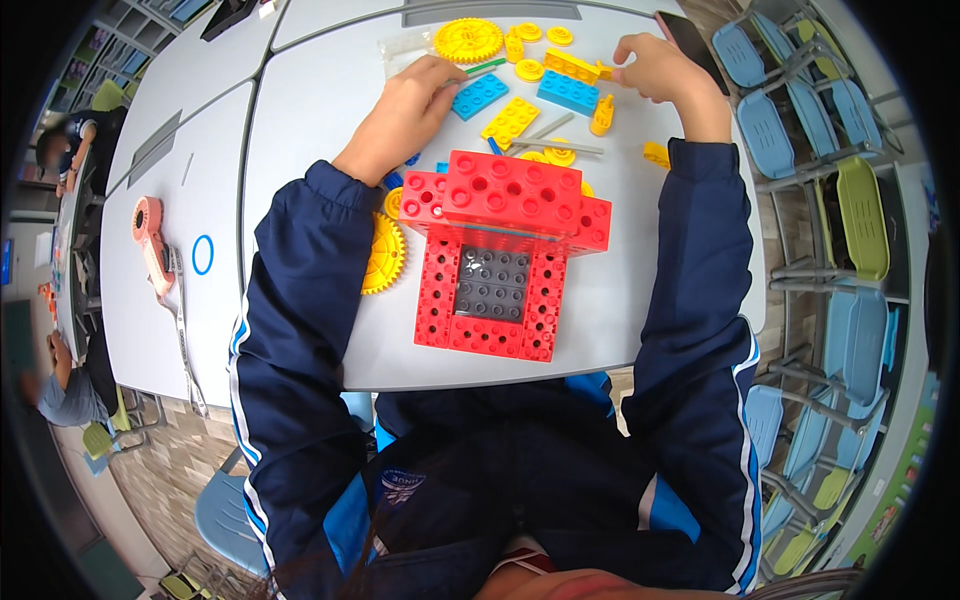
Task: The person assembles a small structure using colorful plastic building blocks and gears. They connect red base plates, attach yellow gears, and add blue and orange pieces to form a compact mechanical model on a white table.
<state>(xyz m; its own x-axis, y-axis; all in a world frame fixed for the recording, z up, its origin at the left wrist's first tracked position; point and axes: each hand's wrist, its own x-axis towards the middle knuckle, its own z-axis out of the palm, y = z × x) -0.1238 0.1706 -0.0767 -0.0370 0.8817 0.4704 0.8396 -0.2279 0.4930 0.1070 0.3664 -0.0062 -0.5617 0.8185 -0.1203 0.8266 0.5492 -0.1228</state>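
My left hand [408, 112] is over the far left of the loose parts, fingers bent and close together. A green rod [486, 67] shows beside its fingertips; what lies under the fingers is hidden. Close to it is a blue studded brick [481, 96]. At the far right, my right hand [664, 76] has its fingertips on a small yellow piece [605, 71], beside a yellow beam with holes [571, 67] and another blue brick [568, 92]. Between my forearms stands a red brick structure [490, 338] with a dark grey studded plate [493, 283] framed inside.
Yellow gears [468, 40], a yellow studded brick [510, 122], grey rods [555, 146] and small yellow wheels [560, 37] lie around. A pink tape measure [150, 240] and a blue ring [203, 255] are leftward. A phone [690, 48] rests at the right edge. Chairs [862, 215] line the right.
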